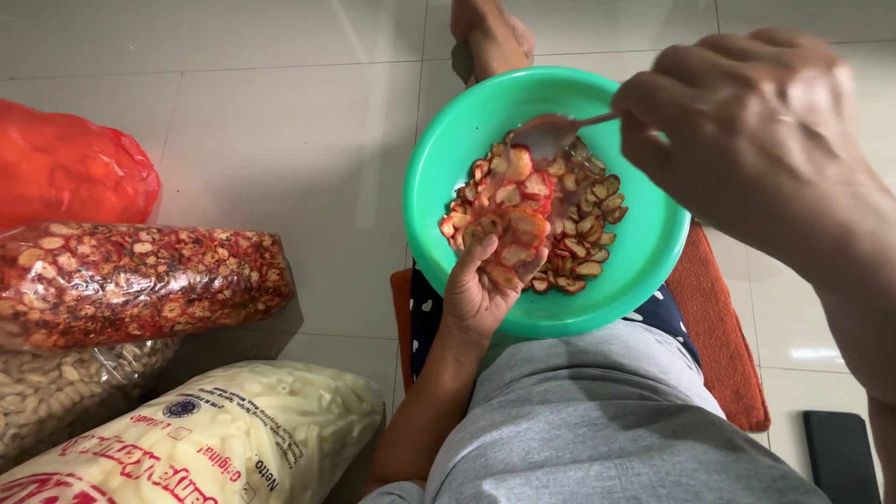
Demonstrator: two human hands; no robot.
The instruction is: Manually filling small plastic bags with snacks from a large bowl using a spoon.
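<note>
Resting on the seated person's lap, a green bowl (644,252) holds red-edged chips (560,224). The left hand (481,289) cups a pile of chips at the bowl's near rim, its grip loosely closed around them. The right hand (747,131) pinches a spoon (551,133) above them, mid-scoop. Bags of snacks (140,280) lie on the floor nearby. The next scoop seems to call for steadying the bowl.

the floor (280,140) is laid with large glossy off-white tiles; thin grout lines run across it. soft, diffuse reflections mark the tiles at far centre and near right. an orange mat (723,345) lies on the floor at right. a flat black object (840,453) rests at the near right corner.
</note>
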